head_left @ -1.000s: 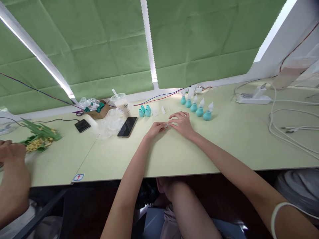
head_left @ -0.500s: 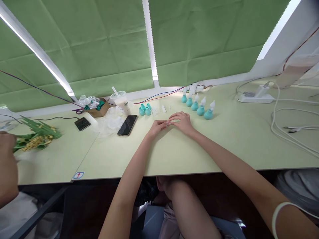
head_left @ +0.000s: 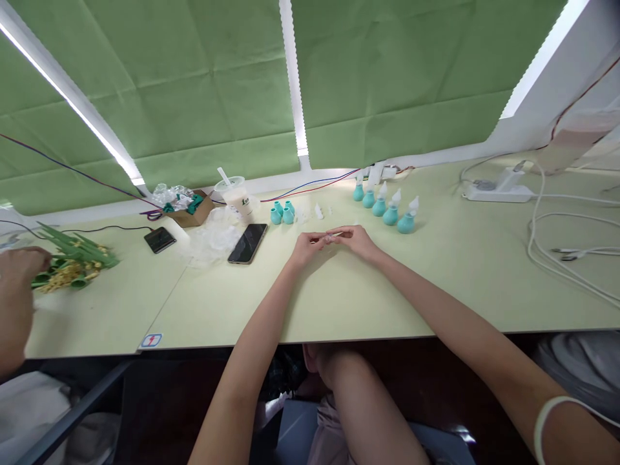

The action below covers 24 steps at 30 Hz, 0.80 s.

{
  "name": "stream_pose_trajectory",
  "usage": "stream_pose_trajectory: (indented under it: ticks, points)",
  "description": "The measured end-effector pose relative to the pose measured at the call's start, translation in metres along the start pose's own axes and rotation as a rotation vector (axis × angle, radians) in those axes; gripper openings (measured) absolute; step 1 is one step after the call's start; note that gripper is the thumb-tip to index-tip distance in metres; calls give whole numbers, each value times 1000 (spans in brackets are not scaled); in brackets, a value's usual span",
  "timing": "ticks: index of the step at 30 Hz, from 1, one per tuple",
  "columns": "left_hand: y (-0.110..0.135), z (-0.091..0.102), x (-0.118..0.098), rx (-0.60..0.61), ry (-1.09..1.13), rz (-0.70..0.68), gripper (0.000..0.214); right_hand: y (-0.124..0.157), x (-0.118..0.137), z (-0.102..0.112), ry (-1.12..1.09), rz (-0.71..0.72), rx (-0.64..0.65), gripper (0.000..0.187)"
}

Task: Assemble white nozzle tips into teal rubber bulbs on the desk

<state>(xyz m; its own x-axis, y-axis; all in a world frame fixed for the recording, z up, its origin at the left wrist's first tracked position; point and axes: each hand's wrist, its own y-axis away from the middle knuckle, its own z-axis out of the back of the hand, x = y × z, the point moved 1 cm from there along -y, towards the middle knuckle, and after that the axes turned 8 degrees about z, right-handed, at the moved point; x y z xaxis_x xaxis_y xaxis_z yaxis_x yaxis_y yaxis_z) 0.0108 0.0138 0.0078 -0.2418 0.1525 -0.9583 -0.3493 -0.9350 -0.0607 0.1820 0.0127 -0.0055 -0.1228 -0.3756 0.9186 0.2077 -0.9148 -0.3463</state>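
My left hand [head_left: 309,246] and my right hand [head_left: 357,241] meet at the fingertips just above the table. Both pinch at a small, pale, translucent piece [head_left: 329,238], mostly hidden by the fingers and too small to name. Behind my hands lie small clear parts [head_left: 303,214] and a white pointed tip [head_left: 318,211]. Several open-necked teal bulbs [head_left: 282,213] stand in a group to their left. To the right, a slanting row of teal squeeze bulbs with clear pointed tips [head_left: 405,222] stands upright.
Left of my hands are a phone [head_left: 248,243], crumpled plastic bags [head_left: 213,240], a drink cup [head_left: 235,197] and a cardboard box [head_left: 198,214]. A co-worker's hand [head_left: 22,265] is beside green stems [head_left: 80,252]. A power strip [head_left: 498,191] and white cables [head_left: 537,223] lie right.
My right hand's fingers have drawn in and lowered toward the small piece; my left hand stays nearly in place. The co-worker's hand has moved right, over the stems.
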Motion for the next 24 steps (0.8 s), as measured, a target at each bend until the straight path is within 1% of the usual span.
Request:
stream_pose_trajectory:
  ticks: [5,8,11,14,19,22,24]
  points:
    - [0,-2,1,2,-6,-20,38,-2,-1,1,-101,-31,-22,38]
    - [-3,-4,4,6,73,-6,40,-3,-1,2,-137,-41,-29,37]
    - [-6,-4,6,-18,169,10,44,-3,-2,2,-133,-47,-25,38]
    - [-7,-3,8,-31,194,12,42,-3,-1,2,-136,-60,-40,38]
    - [-7,-3,9,-17,177,4,38,-2,6,2,-53,-75,-78,33]
    - [-7,-4,8,-16,196,-3,38,-2,12,3,36,-46,-104,31]
    - [-7,-4,7,-11,187,-1,39,-2,13,3,69,-27,-93,30]
